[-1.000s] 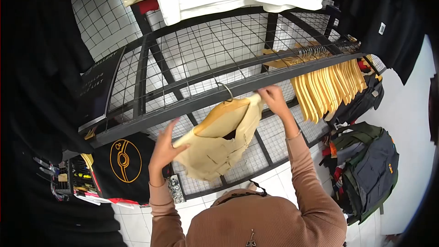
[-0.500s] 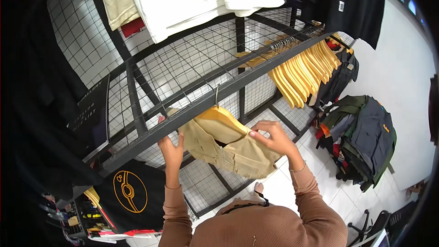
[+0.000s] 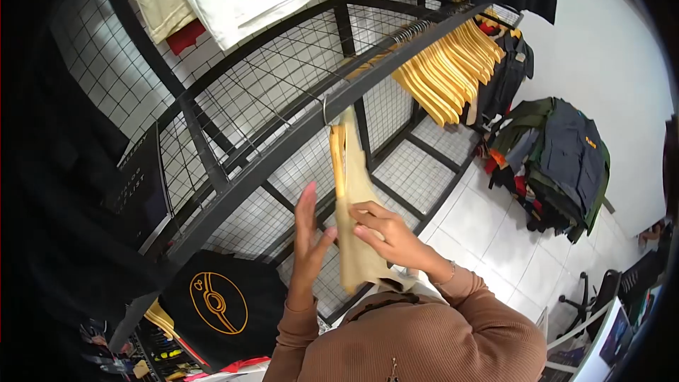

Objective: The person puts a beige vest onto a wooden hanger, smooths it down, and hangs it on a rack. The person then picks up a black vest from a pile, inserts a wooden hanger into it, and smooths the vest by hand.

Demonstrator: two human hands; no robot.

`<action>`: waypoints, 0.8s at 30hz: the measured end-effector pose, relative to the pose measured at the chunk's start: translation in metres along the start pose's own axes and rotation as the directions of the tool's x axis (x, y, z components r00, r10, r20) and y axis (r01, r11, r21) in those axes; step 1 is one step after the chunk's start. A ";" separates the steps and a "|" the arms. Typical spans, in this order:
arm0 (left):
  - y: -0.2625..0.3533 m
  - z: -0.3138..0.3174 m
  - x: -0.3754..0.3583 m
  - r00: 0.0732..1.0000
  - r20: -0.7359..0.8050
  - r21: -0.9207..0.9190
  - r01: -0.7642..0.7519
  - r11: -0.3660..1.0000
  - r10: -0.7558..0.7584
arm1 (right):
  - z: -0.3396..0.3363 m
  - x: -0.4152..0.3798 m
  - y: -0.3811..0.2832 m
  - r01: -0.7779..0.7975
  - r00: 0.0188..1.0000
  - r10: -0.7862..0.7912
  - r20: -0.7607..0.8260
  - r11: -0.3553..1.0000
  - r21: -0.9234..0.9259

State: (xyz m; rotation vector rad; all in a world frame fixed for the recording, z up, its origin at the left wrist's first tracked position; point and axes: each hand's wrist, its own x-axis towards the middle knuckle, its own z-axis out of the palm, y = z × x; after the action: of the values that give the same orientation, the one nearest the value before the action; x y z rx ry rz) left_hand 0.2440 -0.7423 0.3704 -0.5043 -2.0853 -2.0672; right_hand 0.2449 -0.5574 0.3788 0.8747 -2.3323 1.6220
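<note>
A khaki shirt hangs on a wooden hanger, whose metal hook goes over the front bar of the black rack. Hanger and shirt are turned edge-on to me, with one shoulder pointing my way. My right hand is at that near shoulder from the right, fingers and thumb closed on the cloth. To the left of the shirt, my left hand is raised with its fingers stretched up and the thumb apart, holding nothing, its thumb tip close to the cloth.
Bare wooden hangers hang in a row farther along the rack. Beyond them is a bulky cluster of dark garments. At lower left hangs a black shirt with an orange round print. White shirts hang above; an office chair stands right.
The shirt and its hanger have swung from facing me to edge-on. My right hand has moved left and down with the shoulder, and my left hand has come away from the rack bar.
</note>
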 end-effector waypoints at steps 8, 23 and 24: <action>0.000 -0.010 0.008 0.955 0.278 -0.010 0.110 0.994 -0.103 | 0.032 -0.002 0.028 0.002 1.000 0.002 -0.016 0.972 0.234; 0.004 -0.007 0.003 0.946 0.298 -0.014 0.137 0.990 -0.127 | 0.149 0.011 0.145 -0.033 0.921 0.116 -0.371 0.974 0.223; 0.008 -0.006 0.002 0.942 0.295 -0.036 0.177 0.984 -0.159 | 0.146 0.003 0.156 -0.118 0.898 0.180 -0.402 0.978 0.175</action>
State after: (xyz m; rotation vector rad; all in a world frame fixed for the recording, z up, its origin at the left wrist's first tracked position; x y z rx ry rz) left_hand 0.2443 -0.7479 0.3786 -0.7021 -2.3029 -2.2800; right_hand 0.1842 -0.6527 0.1981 0.3255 -2.0409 1.8432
